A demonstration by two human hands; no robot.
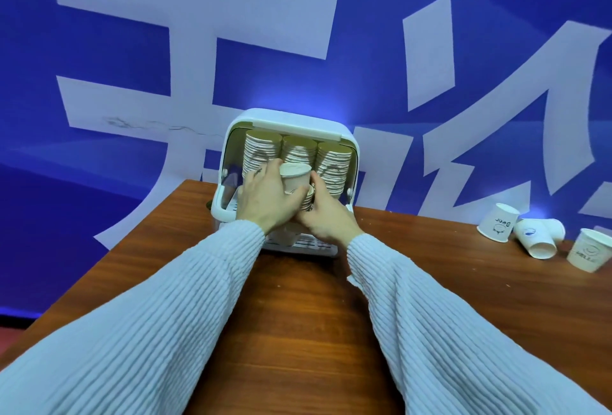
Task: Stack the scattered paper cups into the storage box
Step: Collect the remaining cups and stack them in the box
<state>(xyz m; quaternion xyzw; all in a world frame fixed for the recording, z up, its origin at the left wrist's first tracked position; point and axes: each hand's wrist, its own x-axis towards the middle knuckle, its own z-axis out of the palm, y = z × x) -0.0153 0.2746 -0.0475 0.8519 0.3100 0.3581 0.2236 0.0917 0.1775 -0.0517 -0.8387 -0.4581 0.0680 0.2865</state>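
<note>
Rounded white plastic storage box on wooden tabletop, ribbed inverted cup stacks inside, both hands at its mouth, left hand gripping pale paper cup, right hand clasping short cup stack, loose printed cups right of box.

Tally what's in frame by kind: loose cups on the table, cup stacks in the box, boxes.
Loose paper cups on the table: 4
Tall cup stacks at the back of the storage box: 3
Short stack held by both hands: 1
Storage box: 1
Total: 9
</note>
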